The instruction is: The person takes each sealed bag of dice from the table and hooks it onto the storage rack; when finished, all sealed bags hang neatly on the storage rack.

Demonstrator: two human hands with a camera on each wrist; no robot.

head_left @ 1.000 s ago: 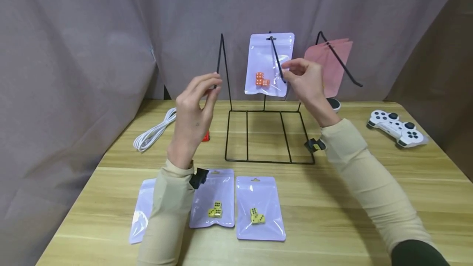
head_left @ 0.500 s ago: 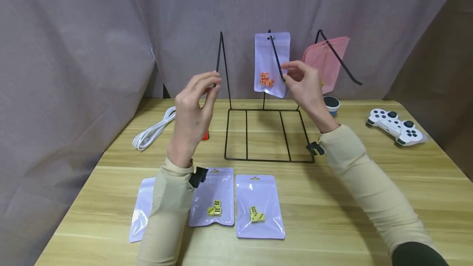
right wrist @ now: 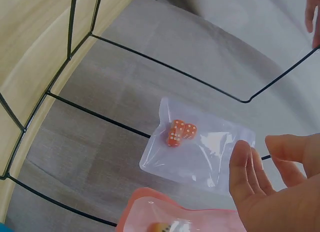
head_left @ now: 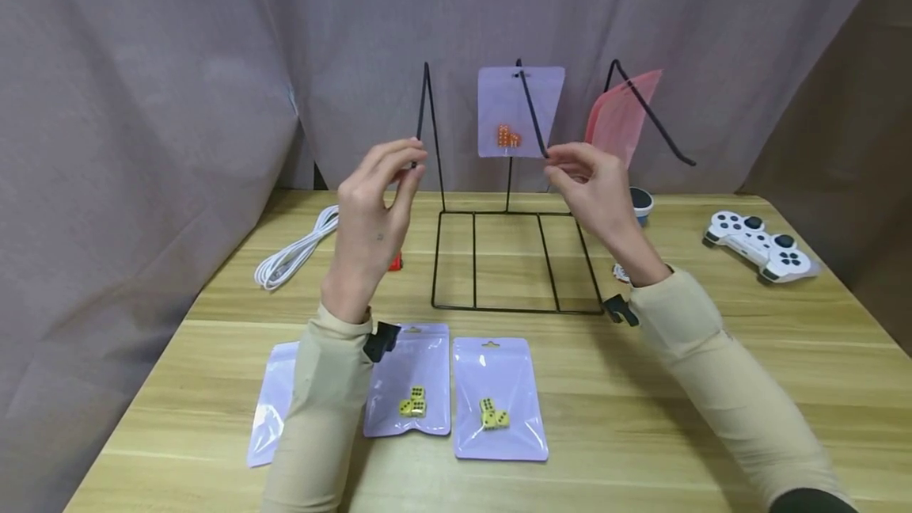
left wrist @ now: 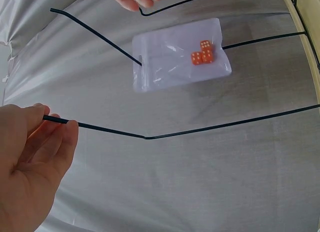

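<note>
**Lilac bag (head_left: 496, 101) of orange dice (head_left: 506, 135) hanging on the wire rack (head_left: 475, 260)**

So the bag's on the rack's middle prong (head_left: 533, 111), with the prong poking through the slot at its top. The left hand (head_left: 370, 216) has thumb and fingers pinched on the tip of the rack's left prong (head_left: 421, 105). The right hand (head_left: 594, 188) is near the tip of the rack's middle prong, just beside the bag: thumb and fingers apart, nothing gripped. From the left wrist view that prong's end sticks out free.

Over on the rack's right prong (head_left: 654, 117) hang overlapping pink bags (head_left: 620, 121). In front of the rack, two lilac bags (head_left: 499, 370) with yellow dice (head_left: 494, 416) lie flat on the wooden table (head_left: 606, 410), plus another lilac bag (head_left: 271, 402), half hidden behind the left sleeve (head_left: 313, 410).

Left of the rack there's a coiled white cable (head_left: 299, 248) and some red thing (head_left: 395, 262), mostly blocked by the left hand, so can't tell what it is. Right of the rack: a black-topped tub (head_left: 641, 200) near its back corner and a white game controller (head_left: 755, 248) further out. Grey curtain (head_left: 178, 101) behind it all.
</note>
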